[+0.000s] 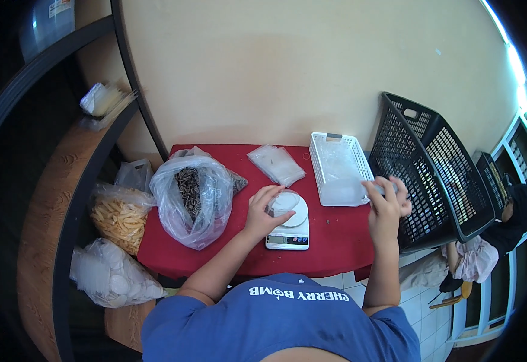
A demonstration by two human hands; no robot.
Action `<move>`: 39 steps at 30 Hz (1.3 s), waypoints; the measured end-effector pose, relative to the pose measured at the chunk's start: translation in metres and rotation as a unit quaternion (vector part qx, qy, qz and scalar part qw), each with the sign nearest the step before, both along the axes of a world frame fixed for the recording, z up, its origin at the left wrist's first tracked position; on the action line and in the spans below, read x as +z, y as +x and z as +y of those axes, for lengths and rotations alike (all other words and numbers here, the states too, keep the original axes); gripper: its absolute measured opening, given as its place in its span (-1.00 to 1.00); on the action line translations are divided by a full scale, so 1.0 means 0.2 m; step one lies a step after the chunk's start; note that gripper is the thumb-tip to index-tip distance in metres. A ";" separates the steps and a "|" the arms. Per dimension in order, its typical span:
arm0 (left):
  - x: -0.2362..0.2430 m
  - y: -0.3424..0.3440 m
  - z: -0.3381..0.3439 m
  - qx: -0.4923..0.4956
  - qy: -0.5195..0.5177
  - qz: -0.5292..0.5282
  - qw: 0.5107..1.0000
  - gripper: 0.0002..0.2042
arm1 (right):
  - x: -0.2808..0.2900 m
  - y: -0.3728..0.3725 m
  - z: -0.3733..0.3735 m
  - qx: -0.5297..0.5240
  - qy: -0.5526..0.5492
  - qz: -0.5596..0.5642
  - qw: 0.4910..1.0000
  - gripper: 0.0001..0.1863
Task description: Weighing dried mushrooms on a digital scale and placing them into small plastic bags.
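The work looks unfinished: the white scale (289,231) at centre shows none of the dark pieces (188,190) filling the clear bag (200,234) at left, and flat sachets (277,166) lie stacked beyond. The left hand (263,212) bends inward at centre, fingers curved around a clear cup (281,205); the right hand (386,202), raised near the white basket (317,166) at right, has curled fingers, though I cannot tell whether they grip anything.

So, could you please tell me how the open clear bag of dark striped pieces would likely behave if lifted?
The clear bag would probably sag and shift shape, as its thin plastic is creased and slumped. It may feel fairly weighty, since a heap of dark striped pieces shows inside. It could spill if tipped, because its mouth gapes open.
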State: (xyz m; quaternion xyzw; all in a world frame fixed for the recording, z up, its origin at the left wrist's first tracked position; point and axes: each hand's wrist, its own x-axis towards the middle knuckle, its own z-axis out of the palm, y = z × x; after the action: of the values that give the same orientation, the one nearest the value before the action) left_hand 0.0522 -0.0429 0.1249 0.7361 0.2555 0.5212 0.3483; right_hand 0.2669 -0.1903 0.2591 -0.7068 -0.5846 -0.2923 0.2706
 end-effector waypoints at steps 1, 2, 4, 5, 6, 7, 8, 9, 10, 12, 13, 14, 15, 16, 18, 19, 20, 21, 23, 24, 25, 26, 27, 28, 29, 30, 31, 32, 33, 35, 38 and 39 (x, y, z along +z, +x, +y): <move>0.04 0.02 0.01 0.004 0.045 0.064 0.997 -0.26 | -0.06 0.06 -0.03 -0.004 0.008 0.035 0.999 -0.49; 0.07 0.05 0.03 0.009 0.089 0.126 0.988 -0.25 | -0.13 0.13 -0.07 -0.008 0.015 0.069 0.997 -0.51; 0.09 0.14 0.07 0.016 0.117 0.165 0.979 -0.19 | -0.24 0.20 -0.14 -0.028 0.003 0.086 0.996 -0.58; 0.09 0.19 0.10 -0.033 0.122 0.237 0.963 -0.14 | -0.31 0.25 -0.19 -0.031 0.004 0.109 0.994 -0.57; 0.08 0.24 0.12 -0.080 0.125 0.307 0.940 -0.08 | -0.38 0.32 -0.23 -0.008 0.014 0.149 0.989 -0.56; 0.06 0.30 0.15 -0.064 0.119 0.298 0.945 -0.08 | -0.44 0.37 -0.28 -0.034 0.010 0.125 0.991 -0.60; 0.04 0.35 0.18 -0.119 0.106 0.385 0.909 0.01 | -0.46 0.40 -0.32 -0.053 0.007 0.126 0.991 -0.62; 0.03 0.38 0.21 -0.174 0.090 0.468 0.861 0.10 | -0.47 0.42 -0.37 -0.066 -0.010 0.125 0.990 -0.64; 0.02 0.39 0.21 -0.161 0.083 0.462 0.868 0.10 | -0.52 0.48 -0.41 -0.068 -0.013 0.114 0.991 -0.69; -0.02 0.37 0.18 -0.135 0.115 0.514 0.839 0.23 | -0.58 0.52 -0.45 -0.069 -0.004 0.142 0.987 -0.66; 0.00 0.34 0.17 -0.131 0.097 0.507 0.846 0.32 | -0.60 0.50 -0.46 -0.079 -0.008 0.140 0.987 -0.66; -0.01 0.29 0.16 -0.094 0.101 0.478 0.868 0.24 | -0.62 0.49 -0.44 -0.087 -0.013 0.139 0.986 -0.66; -0.01 0.24 0.17 -0.055 0.106 0.425 0.897 0.15 | -0.62 0.44 -0.41 -0.079 -0.013 0.140 0.987 -0.66; -0.02 0.15 0.18 -0.015 0.111 0.371 0.922 0.07 | -0.61 0.37 -0.37 -0.054 -0.022 0.197 0.979 -0.68; 0.01 -0.08 0.21 0.088 0.137 0.328 0.930 -0.08 | -0.63 0.27 -0.27 0.015 -0.022 0.272 0.962 -0.71; 0.02 -0.21 0.24 0.134 0.124 0.269 0.946 -0.16 | -0.63 0.21 -0.19 0.072 -0.038 0.263 0.961 -0.70; 0.05 -0.36 0.26 0.180 0.110 0.210 0.955 -0.23 | -0.62 0.14 -0.11 0.131 -0.054 0.254 0.957 -0.70; 0.08 -0.50 0.25 0.287 0.112 0.223 0.925 -0.25 | -0.61 0.05 -0.02 0.170 -0.074 0.274 0.944 -0.69; 0.08 -0.75 0.23 0.475 0.076 0.260 0.837 -0.27 | -0.55 -0.19 0.15 0.224 -0.122 0.296 0.921 -0.68; 0.05 -0.84 0.22 0.556 0.037 0.283 0.781 -0.26 | -0.51 -0.33 0.24 0.239 -0.150 0.297 0.912 -0.68; 0.03 -0.94 0.21 0.558 0.036 0.288 0.777 -0.26 | -0.46 -0.48 0.33 0.268 -0.141 0.232 0.924 -0.69; 0.00 -1.03 0.21 0.555 -0.086 0.286 0.777 -0.25 | -0.42 -0.62 0.42 0.296 -0.129 0.165 0.932 -0.71; -0.04 -1.12 0.20 0.547 -0.210 0.275 0.763 -0.23 | -0.41 -0.76 0.50 0.319 -0.148 0.153 0.924 -0.71; -0.06 -1.17 0.21 0.544 -0.209 0.275 0.765 -0.23 | -0.39 -0.87 0.57 0.333 -0.161 0.139 0.919 -0.71; -0.10 -1.22 0.23 0.466 -0.286 0.297 0.783 -0.27 | -0.39 -0.97 0.63 0.333 -0.161 0.140 0.919 -0.71; -0.13 -1.26 0.25 0.383 -0.359 0.316 0.790 -0.30 | -0.38 -1.06 0.69 0.314 -0.211 0.081 0.922 -0.73; -0.18 -1.30 0.25 0.332 -0.347 0.299 0.825 -0.37 | -0.38 -1.16 0.74 0.295 -0.260 0.021 0.919 -0.75; -0.23 -1.32 0.24 0.278 -0.334 0.281 0.856 -0.42 | -0.37 -1.24 0.79 0.296 -0.260 0.023 0.919 -0.75; -0.24 -1.31 0.23 0.257 -0.343 0.236 0.872 -0.60 | -0.36 -1.32 0.83 0.287 -0.303 -0.011 0.909 -0.76; -0.37 -1.33 0.21 0.201 -0.390 0.118 0.891 -0.66 | -0.35 -1.45 0.89 0.276 -0.346 -0.042 0.896 -0.77; -0.42 -1.33 0.19 0.119 -0.473 -0.025 0.873 -0.76 | -0.38 -1.53 0.97 0.235 -0.374 -0.095 0.892 -0.81; -0.41 -1.34 0.16 0.055 -0.520 -0.170 0.835 -0.72 | -0.37 -1.52 0.98 0.207 -0.379 -0.097 0.897 -0.84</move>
State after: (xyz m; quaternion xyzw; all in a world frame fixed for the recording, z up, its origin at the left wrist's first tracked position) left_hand -0.2148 -0.0110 0.0421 0.3309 0.4659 0.4469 0.6883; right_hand -0.0372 0.0059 0.1845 -0.5869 -0.8076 -0.0532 -0.0217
